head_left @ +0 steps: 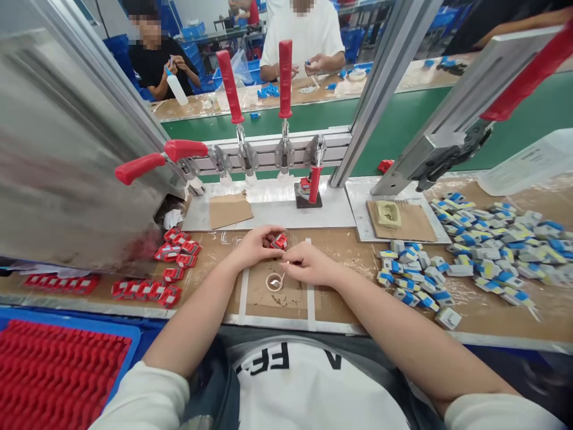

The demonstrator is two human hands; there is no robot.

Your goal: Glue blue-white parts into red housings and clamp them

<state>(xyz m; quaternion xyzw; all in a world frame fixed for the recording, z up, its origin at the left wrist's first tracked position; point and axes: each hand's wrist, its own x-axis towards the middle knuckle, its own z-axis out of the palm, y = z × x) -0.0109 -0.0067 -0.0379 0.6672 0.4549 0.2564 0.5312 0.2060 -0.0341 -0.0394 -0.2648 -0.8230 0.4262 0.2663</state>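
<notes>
Between the thumb and fingers of my left hand is a small red part, held above the bench. My right hand is closed around a thin white stick, whose lower end points down toward a small round dish. Something dark and shiny lies in that dish, which sits on a brown sheet with white tape strips at its sides. Both hands are close together, just beyond the dish.
Red parts lie at the left, above a blue tray of red pieces. Grey, blue and yellow parts are heaped at the right. Red-handled clamps stand ahead, by a metal post. Two people work across the green belt.
</notes>
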